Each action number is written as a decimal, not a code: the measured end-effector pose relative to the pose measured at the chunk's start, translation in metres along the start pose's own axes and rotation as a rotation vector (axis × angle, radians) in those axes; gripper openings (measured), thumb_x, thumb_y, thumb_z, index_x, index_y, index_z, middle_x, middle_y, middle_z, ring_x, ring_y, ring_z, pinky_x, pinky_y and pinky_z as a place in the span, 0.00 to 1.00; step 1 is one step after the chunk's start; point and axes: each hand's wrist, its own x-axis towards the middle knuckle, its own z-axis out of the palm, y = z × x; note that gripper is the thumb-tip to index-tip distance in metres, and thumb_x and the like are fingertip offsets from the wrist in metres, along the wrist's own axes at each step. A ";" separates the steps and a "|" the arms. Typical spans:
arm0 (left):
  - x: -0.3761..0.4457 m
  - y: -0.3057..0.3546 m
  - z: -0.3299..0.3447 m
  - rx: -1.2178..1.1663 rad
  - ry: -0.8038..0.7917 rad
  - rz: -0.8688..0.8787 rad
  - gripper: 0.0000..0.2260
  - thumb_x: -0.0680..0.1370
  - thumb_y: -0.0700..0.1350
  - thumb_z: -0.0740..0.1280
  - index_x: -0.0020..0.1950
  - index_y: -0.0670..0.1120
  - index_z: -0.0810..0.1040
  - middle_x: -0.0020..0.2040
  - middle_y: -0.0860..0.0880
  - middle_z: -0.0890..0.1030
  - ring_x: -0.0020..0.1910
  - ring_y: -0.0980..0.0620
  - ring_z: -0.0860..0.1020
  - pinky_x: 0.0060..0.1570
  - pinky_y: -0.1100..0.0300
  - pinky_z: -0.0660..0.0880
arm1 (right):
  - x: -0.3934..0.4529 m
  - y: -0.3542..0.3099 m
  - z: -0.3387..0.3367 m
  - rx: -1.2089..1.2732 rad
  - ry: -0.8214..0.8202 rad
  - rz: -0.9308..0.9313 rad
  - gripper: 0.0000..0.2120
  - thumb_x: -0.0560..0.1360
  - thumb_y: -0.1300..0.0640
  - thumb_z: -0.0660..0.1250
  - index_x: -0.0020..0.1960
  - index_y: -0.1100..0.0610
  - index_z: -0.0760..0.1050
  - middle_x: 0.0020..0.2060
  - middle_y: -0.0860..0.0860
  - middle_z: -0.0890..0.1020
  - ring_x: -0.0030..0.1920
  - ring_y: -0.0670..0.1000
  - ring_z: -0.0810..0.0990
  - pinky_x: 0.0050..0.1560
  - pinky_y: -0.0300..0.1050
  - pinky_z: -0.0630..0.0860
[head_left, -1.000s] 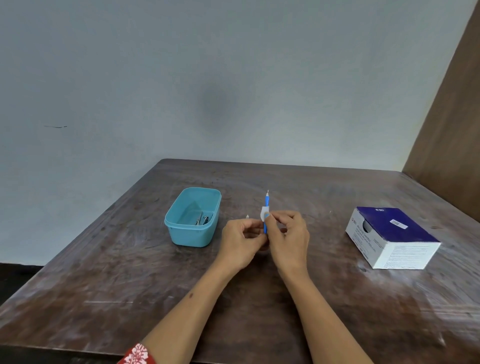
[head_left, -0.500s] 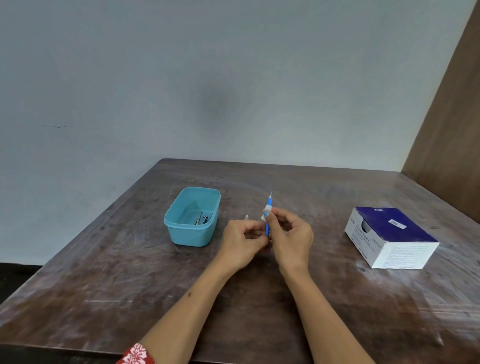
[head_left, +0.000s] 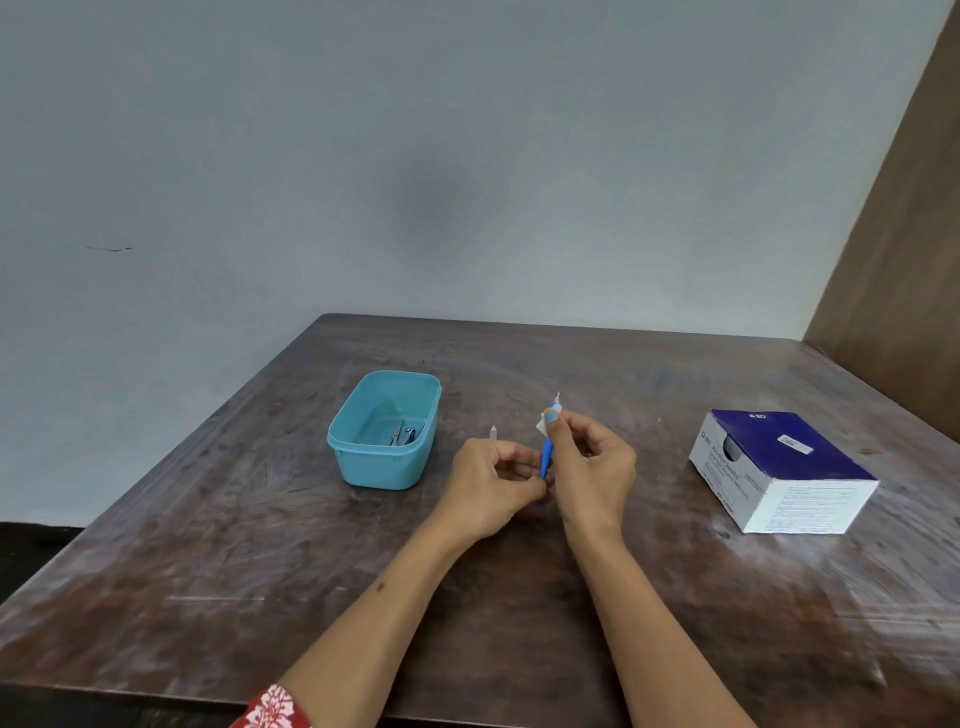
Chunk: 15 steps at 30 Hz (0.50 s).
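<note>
A thin blue tool (head_left: 546, 453) with a pale pointed tip stands nearly upright above the middle of the table. My left hand (head_left: 493, 483) pinches its lower end, and a small pale cap (head_left: 492, 431) sticks up from that hand's fingers. My right hand (head_left: 592, 467) pinches a small white swab (head_left: 542, 426) against the upper part of the tool, thumb on the near side. The tool's lower end is hidden between my hands.
A teal plastic tub (head_left: 384, 462) with small metal tools inside stands to the left of my hands. A blue and white box of alcohol swabs (head_left: 789, 467) lies at the right. Both rest on a worn brown table (head_left: 208, 545); a wooden panel (head_left: 904, 291) rises at far right.
The right hand with the swab has slid a little up the blue tool, and the tool has tilted slightly to the right. The left hand has stayed in place.
</note>
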 end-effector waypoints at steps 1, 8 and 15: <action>0.000 0.000 0.000 0.014 -0.028 -0.013 0.11 0.69 0.31 0.70 0.50 0.40 0.82 0.43 0.41 0.84 0.41 0.45 0.83 0.44 0.51 0.82 | 0.000 0.000 0.000 0.005 0.015 -0.002 0.03 0.72 0.55 0.71 0.40 0.51 0.81 0.33 0.48 0.83 0.32 0.47 0.80 0.36 0.46 0.78; -0.003 0.002 0.004 0.006 -0.055 -0.055 0.10 0.69 0.29 0.69 0.48 0.40 0.82 0.40 0.42 0.83 0.38 0.48 0.83 0.43 0.55 0.81 | 0.006 0.001 -0.001 0.065 0.037 0.033 0.04 0.73 0.56 0.71 0.41 0.56 0.82 0.35 0.48 0.84 0.35 0.41 0.81 0.43 0.43 0.79; -0.001 0.001 0.003 -0.043 0.054 -0.031 0.08 0.70 0.29 0.69 0.48 0.38 0.81 0.40 0.40 0.83 0.38 0.45 0.82 0.44 0.50 0.81 | 0.004 0.006 0.003 -0.003 -0.055 0.039 0.03 0.72 0.58 0.71 0.40 0.56 0.82 0.34 0.50 0.84 0.34 0.45 0.81 0.38 0.44 0.78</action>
